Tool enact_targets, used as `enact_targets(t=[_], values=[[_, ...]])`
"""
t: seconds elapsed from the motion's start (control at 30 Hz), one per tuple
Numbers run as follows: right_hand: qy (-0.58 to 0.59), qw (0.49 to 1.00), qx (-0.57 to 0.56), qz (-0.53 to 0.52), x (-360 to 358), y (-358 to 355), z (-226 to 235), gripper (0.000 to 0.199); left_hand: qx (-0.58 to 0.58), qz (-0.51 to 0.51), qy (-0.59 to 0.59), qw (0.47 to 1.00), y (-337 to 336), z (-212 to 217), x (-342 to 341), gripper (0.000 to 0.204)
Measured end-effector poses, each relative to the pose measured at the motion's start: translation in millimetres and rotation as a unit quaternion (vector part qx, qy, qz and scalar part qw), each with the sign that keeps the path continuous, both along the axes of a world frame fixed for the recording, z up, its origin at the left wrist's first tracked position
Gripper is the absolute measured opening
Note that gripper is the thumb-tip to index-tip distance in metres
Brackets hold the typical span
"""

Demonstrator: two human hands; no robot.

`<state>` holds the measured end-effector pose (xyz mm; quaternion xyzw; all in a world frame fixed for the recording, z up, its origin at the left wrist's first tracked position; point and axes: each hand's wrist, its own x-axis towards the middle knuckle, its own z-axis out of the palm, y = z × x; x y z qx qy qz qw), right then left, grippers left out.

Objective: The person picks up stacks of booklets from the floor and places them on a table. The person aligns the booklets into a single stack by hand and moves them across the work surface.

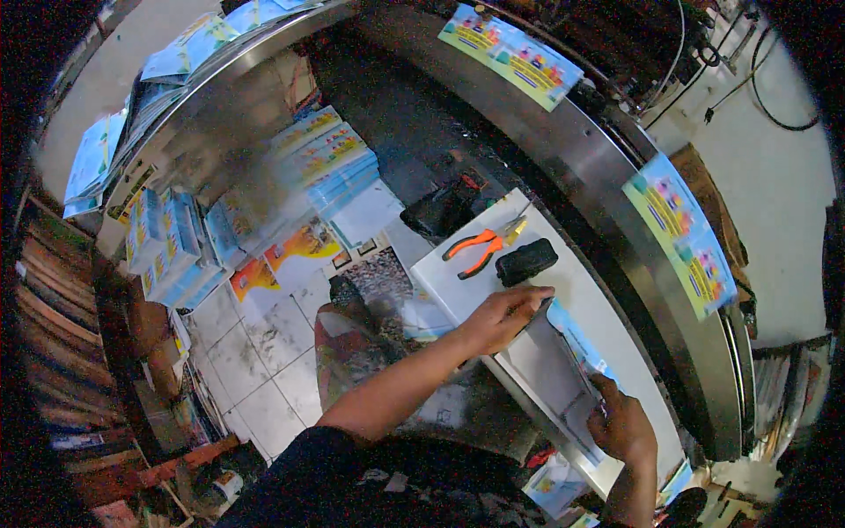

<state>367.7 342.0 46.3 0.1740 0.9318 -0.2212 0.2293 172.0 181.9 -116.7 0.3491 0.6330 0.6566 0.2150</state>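
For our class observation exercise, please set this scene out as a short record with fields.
Left hand: at the far end of a blue printed sheet; grip unclear
Right hand: farther down the sheet; grip unclear
Surface: white tabletop
Tool: orange-handled pliers, handles spread
Beside pliers: black oblong object
Further left: stacked printed booklets

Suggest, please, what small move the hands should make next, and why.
I'd perhaps press the blue paper down with the left hand, since that hand is at its upper end and the right hand is by its lower end. The pliers lie apart from both, so they seem unlikely to interfere.
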Motion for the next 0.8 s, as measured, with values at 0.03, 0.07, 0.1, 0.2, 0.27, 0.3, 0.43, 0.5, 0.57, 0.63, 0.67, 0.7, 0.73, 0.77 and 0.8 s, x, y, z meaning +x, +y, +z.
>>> enact_targets(t=[0.03,0.07,0.1,0.2,0.27,0.3,0.43,0.5,0.57,0.63,0.67,0.7,0.73,0.77,0.8], values=[[0.001,1.0,0.0,0.0,1.2,0.3,-1.1,0.061,0.0,0.0,0.001,1.0,-0.7,-0.7,0.5,0.037],[0.009,1.0,-0.001,0.008,2.0,0.9,-2.7,0.059,-0.012,-0.009,-0.016,1.0,-1.3,-1.2,0.7,0.035],[0.017,1.0,-0.003,0.016,2.8,1.5,-4.2,0.058,-0.024,-0.017,-0.032,0.999,-1.8,-1.6,0.8,0.033],[0.022,0.998,0.042,0.031,5.8,1.7,-8.1,0.055,-0.018,-0.012,0.02,1.0,-2.6,-2.8,0.8,0.033],[0.0,0.999,0.049,0.024,7.9,10.0,0.9,0.053,-0.02,-0.014,0.039,0.999,-2.7,2.4,-1.9,0.035],[-0.021,0.998,0.054,0.021,8.1,13.9,7.5,0.052,-0.022,-0.013,0.059,0.998,-2.7,4.4,-2.9,0.037],[0.159,0.977,0.138,0.017,5.3,50.6,28.0,0.034,-0.034,-0.017,0.072,0.997,-1.5,-0.4,-1.9,0.043],[0.095,0.964,0.246,-0.023,-14.4,75.8,37.6,0.034,-0.047,-0.003,0.125,0.991,-5.2,-2.2,-2.2,0.048],[0.137,0.948,0.278,-0.076,-28.1,113.3,69.2,0.041,-0.035,-0.015,0.128,0.991,-4.6,-5.6,-4.3,0.049],[0.315,0.886,0.327,-0.099,-15.3,205.4,77.3,0.045,-0.02,-0.031,0.134,0.99,1.4,-4.4,-3.7,0.05],[0.39,0.838,0.365,-0.114,-33.3,199.8,86.9,0.045,-0.028,-0.027,0.134,0.99,-0.1,-5.9,-3.7,0.051],[0.461,0.783,0.399,-0.127,-53.5,194.9,96.9,0.044,-0.036,-0.023,0.134,0.99,-1.9,-7.2,-4.0,0.051],[0.459,0.782,0.401,-0.129,-71.8,205.8,96.8,0.044,-0.035,-0.026,0.134,0.99,-2.0,-6.5,-4.0,0.051],[0.51,0.735,0.442,-0.071,-91.9,221.6,88.7,0.043,-0.045,-0.028,0.131,0.99,-3.1,-4.3,-4.4,0.052],[0.558,0.681,0.474,-0.011,-107.4,229.8,73.1,0.041,-0.057,-0.026,0.128,0.99,-6.4,-2.9,-5.2,0.053]])
